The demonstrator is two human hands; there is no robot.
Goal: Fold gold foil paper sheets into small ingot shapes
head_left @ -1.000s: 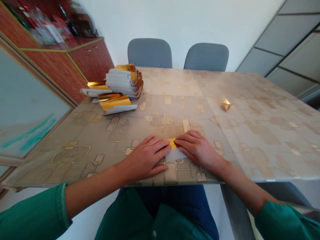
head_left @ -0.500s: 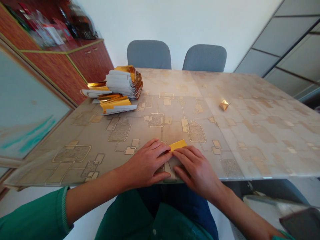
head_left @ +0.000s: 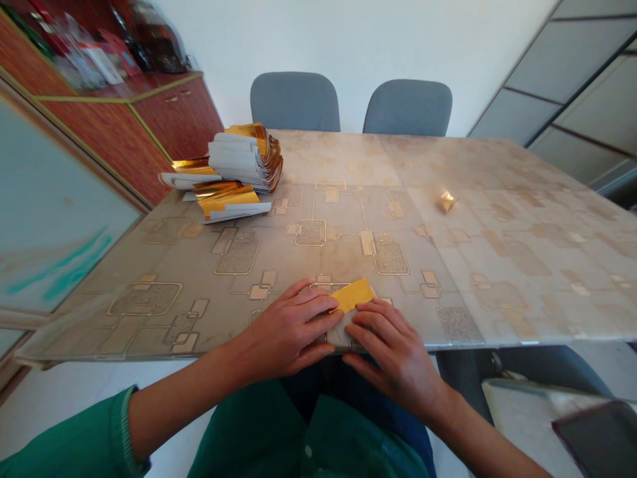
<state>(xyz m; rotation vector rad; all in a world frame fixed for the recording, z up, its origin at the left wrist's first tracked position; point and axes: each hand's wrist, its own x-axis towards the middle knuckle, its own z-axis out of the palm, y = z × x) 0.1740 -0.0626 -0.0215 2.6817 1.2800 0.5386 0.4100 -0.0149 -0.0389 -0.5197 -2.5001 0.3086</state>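
A small folded strip of gold paper (head_left: 353,295) lies on the patterned tablecloth near the table's front edge. The fingertips of my left hand (head_left: 297,325) rest on the strip's left end, its fingers stretched out and the thumb apart. At the right end, my right hand (head_left: 391,338) touches the strip's lower corner with its fingertips; those fingers are slightly bent, and the thumb stands apart from them. Neither hand is closed around the paper. Further off to the right sits a small folded gold paper piece (head_left: 446,202).
Thick stacks of gold-and-white paper sheets (head_left: 239,162) stand at the table's back left. Two grey chairs (head_left: 294,101) are behind the far edge. A wooden cabinet (head_left: 179,116) is at the left, and a dark flat object (head_left: 597,435) lies below the table at right.
More of the gold strip shows between my hands now. My right fingers have slid from its lower edge towards its right end. The left hand has hardly moved.
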